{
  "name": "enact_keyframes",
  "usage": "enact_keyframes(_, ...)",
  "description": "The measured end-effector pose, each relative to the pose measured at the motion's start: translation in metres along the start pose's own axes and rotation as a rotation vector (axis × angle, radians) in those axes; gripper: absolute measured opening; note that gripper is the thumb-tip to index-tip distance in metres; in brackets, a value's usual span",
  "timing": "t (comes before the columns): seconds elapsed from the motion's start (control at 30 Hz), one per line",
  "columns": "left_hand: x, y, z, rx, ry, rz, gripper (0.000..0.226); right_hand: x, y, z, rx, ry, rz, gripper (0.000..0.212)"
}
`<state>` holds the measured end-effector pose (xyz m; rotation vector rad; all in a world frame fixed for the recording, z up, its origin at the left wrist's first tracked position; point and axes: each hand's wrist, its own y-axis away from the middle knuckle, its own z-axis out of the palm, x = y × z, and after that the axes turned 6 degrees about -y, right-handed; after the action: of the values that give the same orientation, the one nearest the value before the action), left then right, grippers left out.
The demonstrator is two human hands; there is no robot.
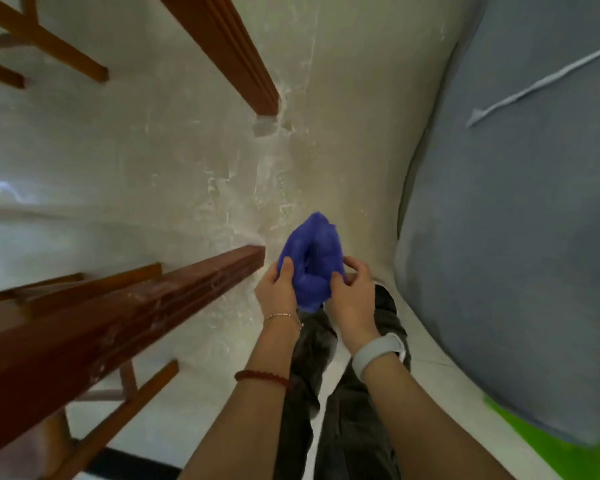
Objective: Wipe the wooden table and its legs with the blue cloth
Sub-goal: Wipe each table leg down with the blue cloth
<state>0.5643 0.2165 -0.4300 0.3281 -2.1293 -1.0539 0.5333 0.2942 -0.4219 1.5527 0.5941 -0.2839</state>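
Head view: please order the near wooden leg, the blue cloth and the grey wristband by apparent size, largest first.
1. Near wooden leg: by far the largest, though it lies close to the camera, which exaggerates it.
2. Blue cloth, bunched between both hands.
3. Grey wristband on the right wrist: smallest.

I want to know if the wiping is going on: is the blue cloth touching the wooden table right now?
No, both hands hold the bunched blue cloth in the air, apart from the wooden table.
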Motion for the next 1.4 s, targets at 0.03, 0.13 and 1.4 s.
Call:
enact_keyframes(0.03,-0.006,0.008,-0.006,0.034,0.009,-0.011,0.015,0.004,0.010,-0.004,0.028,-0.001,0.000,0.032)
enact_keyframes(0.13,-0.017,0.031,-0.023,0.110,0.030,0.019,0.008,0.016,0.037,-0.013,0.024,0.029,-0.003,0.038)
enact_keyframes(1.4,-0.180,0.127,-0.183,-0.048,0.319,0.195,0.035,0.099,0.144,-0.010,-0.806,0.818,-0.552,0.028)
